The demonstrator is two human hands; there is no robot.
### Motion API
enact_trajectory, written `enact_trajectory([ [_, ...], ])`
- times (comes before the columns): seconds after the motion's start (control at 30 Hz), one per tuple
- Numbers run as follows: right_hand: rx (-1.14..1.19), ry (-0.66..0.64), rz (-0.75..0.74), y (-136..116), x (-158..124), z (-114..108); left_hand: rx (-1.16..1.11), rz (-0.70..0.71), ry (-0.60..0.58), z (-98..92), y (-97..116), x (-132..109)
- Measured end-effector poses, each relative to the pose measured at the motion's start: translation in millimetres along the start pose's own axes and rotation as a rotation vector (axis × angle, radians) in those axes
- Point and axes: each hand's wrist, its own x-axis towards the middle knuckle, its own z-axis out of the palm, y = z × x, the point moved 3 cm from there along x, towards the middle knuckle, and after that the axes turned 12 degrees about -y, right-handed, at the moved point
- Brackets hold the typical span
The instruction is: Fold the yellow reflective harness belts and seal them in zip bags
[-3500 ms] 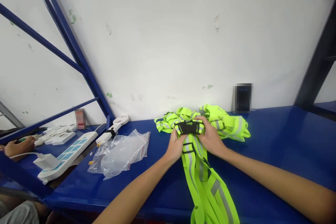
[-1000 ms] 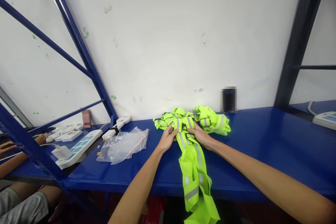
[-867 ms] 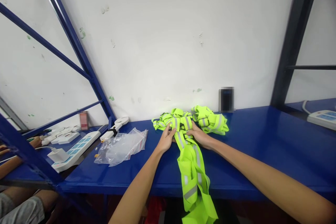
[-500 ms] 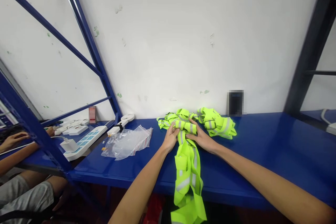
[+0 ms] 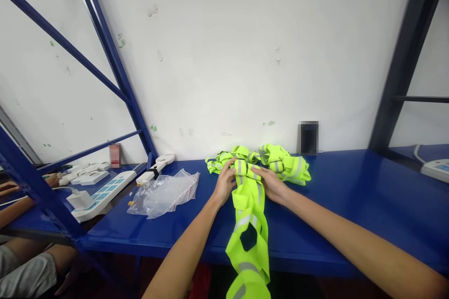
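Observation:
Between my two hands is a bright yellow-green reflective strap (image 5: 249,205) with silvery stripes, its top part folded into a small bundle. My left hand (image 5: 225,182) grips the bundle's left end, fingers curled over it. On the other end, my right hand (image 5: 273,183) is closed with thumb and fingers pressed against the fabric. Loose loops of the strap hang from the bundle over the table's front edge. Just behind my hands lie more yellow-green reflective straps, one tangled heap (image 5: 224,156) at the left and a bulkier bunch (image 5: 289,164) at the right.
Clear zip bags (image 5: 168,191) lie left of my hands on the blue table (image 5: 336,205). Beyond them are a white handheld fan (image 5: 163,162) and a power strip (image 5: 108,191) with a charger. A blue metal post (image 5: 35,182) stands at left; another person's arm (image 5: 17,210) shows behind it.
My hands have drawn slightly closer around the folded bundle, which they still hold. The hanging loops have swung and shifted. The whole view has moved slightly, with things appearing farther left.

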Motion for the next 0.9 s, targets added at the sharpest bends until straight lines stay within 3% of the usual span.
enact_trajectory([
  [0.13,-0.026,0.039,-0.078,2,1,-3,0.02,-0.083,0.038,-3.5,-9,2],
  [0.33,-0.096,0.089,-0.21,-1,1,-8,0.102,-0.16,-0.027,-10.9,-22,4],
  [0.47,-0.062,0.013,-0.187,-4,-4,-2,0.111,-0.154,-0.066,-8.7,-22,0],
  [0.73,-0.13,-0.213,-0.119,-12,-6,-2,0.336,-0.064,-0.096,1.2,-7,-5],
  [0.9,-0.135,-0.209,-0.066,-13,-10,5,0.313,-0.073,-0.148,2.9,-8,-3],
])
